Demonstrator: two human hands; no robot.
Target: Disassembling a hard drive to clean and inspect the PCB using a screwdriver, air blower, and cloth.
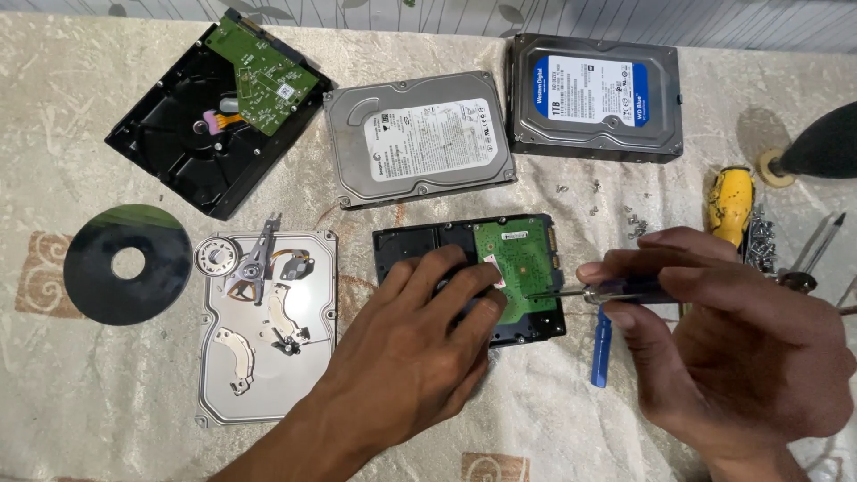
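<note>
Left hand (420,344) lay flat, fingers together, pinning the upturned hard drive (469,277) near the tabletop's front edge; right hand (723,339) clamped a screwdriver (594,293), tip on its green circuit board (522,268).

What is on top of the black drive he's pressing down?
A green circuit board lies on the drive. The left hand covers part of both, and the screwdriver tip touches the board. Beneath them is hidden.
</note>
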